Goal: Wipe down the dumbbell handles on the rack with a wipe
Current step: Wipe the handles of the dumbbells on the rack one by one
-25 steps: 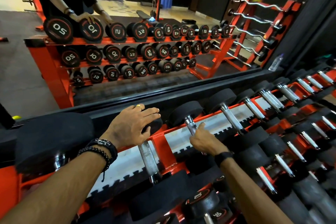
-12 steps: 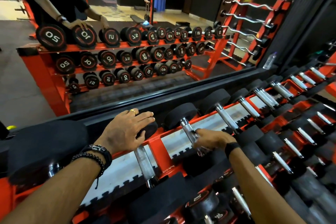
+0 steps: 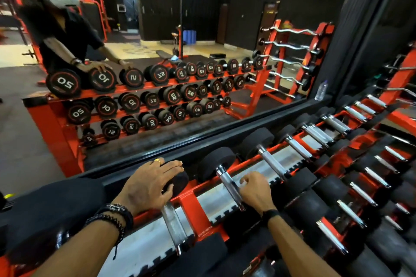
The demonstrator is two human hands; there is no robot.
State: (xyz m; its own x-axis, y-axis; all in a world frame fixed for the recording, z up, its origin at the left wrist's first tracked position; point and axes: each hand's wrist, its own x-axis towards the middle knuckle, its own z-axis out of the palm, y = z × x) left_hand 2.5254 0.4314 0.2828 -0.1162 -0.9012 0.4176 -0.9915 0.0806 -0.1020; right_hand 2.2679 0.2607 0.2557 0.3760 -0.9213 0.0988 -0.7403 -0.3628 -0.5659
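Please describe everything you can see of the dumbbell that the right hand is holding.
The dumbbell lies across the top shelf of the red rack, its handle running from the mirror side toward the person. The handle looks like shiny metal. The far head is round, black and matte, like rubber, and rests near the mirror's frame. The near head is mostly hidden behind the wrist. The right hand curls its fingers over the near part of the handle. No wipe is visible in that hand.

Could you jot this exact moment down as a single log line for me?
left hand flat on black dumbbell head | right hand curled on chrome dumbbell handle | wipe not visible | red rack
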